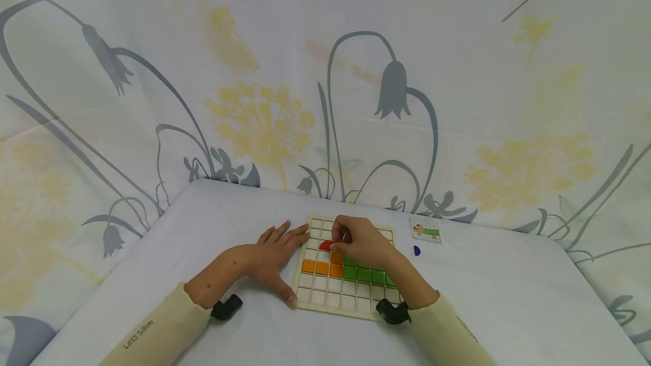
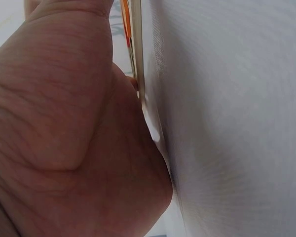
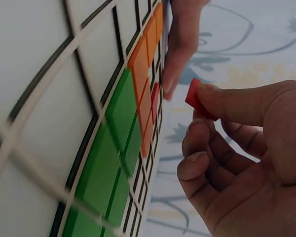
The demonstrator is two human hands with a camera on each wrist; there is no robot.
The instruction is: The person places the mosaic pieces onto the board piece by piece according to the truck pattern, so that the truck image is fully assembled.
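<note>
A small red piece (image 3: 193,94) is pinched between the thumb and fingertips of my right hand (image 1: 361,242), above the grid board (image 1: 335,312). Another red piece (image 3: 155,101) lies on the board beside the orange squares (image 1: 322,268). Green squares (image 1: 363,274) run rightward from the orange ones, partly hidden under my right hand and forearm. My left hand (image 1: 269,261) rests with fingers spread along the board's left edge, its thumb at the near left corner. In the left wrist view the palm fills much of the picture.
A small picture card (image 1: 426,230) with a coloured grid pattern lies beyond the board's right side. Near it is a blue half-round piece (image 1: 417,251). White cloth (image 1: 508,298) covers the table, and a flower-patterned curtain (image 1: 356,129) rises behind it.
</note>
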